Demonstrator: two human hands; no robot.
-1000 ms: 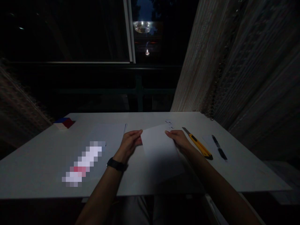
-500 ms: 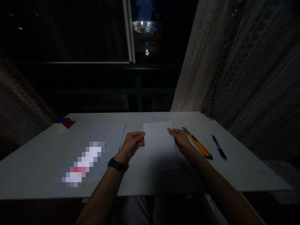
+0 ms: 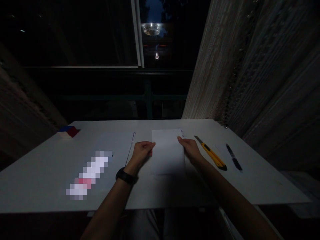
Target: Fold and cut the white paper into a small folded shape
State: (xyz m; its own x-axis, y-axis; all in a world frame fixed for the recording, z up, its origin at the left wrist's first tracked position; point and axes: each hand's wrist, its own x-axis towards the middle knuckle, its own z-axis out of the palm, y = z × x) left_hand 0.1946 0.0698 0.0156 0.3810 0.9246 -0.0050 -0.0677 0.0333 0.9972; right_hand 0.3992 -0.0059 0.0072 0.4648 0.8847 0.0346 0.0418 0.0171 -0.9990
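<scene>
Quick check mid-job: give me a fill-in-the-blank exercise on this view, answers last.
1. The left hand and right hand hold a rectangular paper sheet coloured ____.
2. The black wristband circles the ____ wrist.
3. The slim black pen lies to the ____ of the yellow-and-black plastic cutter.
4. The cutter's metal blade points ____ from the wearer.
Missing words: white; left; right; away.

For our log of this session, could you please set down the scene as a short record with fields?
Left hand: left hand pinching the paper at its left edge
Right hand: right hand gripping the paper's right edge, thumb on top
Left wrist: black watch
Right of the hands: yellow knife, blade out; beyond it, a pen
Far left: block showing blue, red and white
Surface: white table
Light: dim
Unclear: what the pixelated patch hides
</scene>
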